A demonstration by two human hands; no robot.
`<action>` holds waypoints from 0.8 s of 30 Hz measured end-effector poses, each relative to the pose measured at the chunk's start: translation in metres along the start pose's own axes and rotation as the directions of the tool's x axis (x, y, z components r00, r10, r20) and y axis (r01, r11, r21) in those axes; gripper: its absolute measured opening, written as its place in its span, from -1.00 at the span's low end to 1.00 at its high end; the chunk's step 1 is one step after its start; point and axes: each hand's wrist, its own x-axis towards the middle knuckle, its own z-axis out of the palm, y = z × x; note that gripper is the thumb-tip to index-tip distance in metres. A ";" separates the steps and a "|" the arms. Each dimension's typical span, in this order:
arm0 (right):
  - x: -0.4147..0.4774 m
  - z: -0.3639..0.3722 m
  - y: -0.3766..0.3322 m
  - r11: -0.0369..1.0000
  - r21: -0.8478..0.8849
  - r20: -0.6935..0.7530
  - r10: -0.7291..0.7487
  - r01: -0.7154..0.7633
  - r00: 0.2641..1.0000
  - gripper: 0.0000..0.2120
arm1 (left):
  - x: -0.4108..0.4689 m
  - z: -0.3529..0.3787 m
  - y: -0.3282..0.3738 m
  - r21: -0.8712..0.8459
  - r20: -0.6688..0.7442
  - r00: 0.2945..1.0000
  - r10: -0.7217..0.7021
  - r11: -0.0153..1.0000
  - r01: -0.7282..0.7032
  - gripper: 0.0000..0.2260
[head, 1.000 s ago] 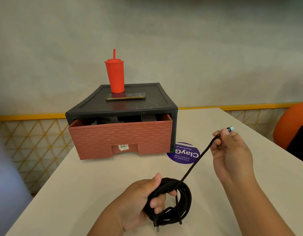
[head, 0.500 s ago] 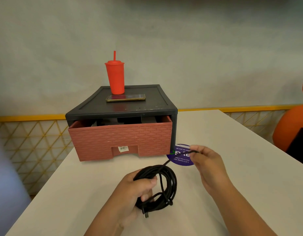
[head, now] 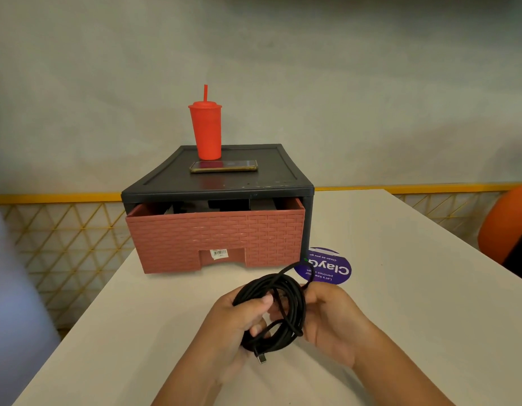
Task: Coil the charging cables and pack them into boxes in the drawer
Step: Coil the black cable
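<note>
A black charging cable is wound into a coil above the white table. My left hand grips the coil's left side, thumb over the strands. My right hand holds the coil's right side, where the last loop of cable rises above the bundle. One plug hangs below the coil. Behind stands a dark cabinet with its reddish brick-pattern drawer pulled partly out. Dark boxes show inside the drawer; their contents are hidden.
A red tumbler with a straw and a phone sit on the cabinet top. A round purple sticker lies on the table right of the drawer. An orange chair stands at the right edge. A yellow lattice railing runs behind the table.
My right hand has brought the free cable end down and left, from raised beside the sticker to the coil's right side. The straight stretch of cable is now a loop on the bundle.
</note>
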 end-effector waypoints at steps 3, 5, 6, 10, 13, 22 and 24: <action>0.000 -0.001 0.003 0.995 0.051 0.092 0.084 -0.089 0.992 -0.40 | 0.002 -0.001 0.000 -0.040 -0.046 0.999 -0.002 0.999 0.000 -0.71; 0.001 0.000 0.004 0.990 0.077 0.061 0.112 -0.117 0.992 -0.43 | 0.004 -0.001 -0.001 0.001 -0.072 0.997 0.005 1.000 -0.005 -0.71; 0.002 0.000 0.005 0.988 0.096 0.039 0.120 -0.123 0.992 -0.47 | 0.004 0.000 -0.002 0.044 -0.082 0.997 0.015 0.999 -0.012 -0.71; 0.004 0.005 0.006 0.969 0.228 0.038 0.092 -0.098 0.995 -0.61 | 0.005 0.001 -0.004 0.173 -0.113 0.993 0.038 0.985 -0.018 -0.88; 0.002 0.008 0.005 0.971 0.227 0.108 0.057 -0.081 0.992 -0.62 | 0.005 0.000 -0.004 0.144 -0.132 0.991 0.031 0.989 -0.011 -0.89; 0.002 0.022 0.015 0.947 -0.254 -0.023 -0.207 0.194 0.978 -0.58 | 0.008 0.004 -0.008 0.121 -0.188 0.981 0.038 0.992 -0.015 -0.70; 0.002 0.023 0.014 0.877 -0.453 -0.121 -0.241 0.162 0.963 -0.56 | 0.008 0.004 -0.009 0.154 -0.182 0.981 0.069 0.987 -0.041 -0.85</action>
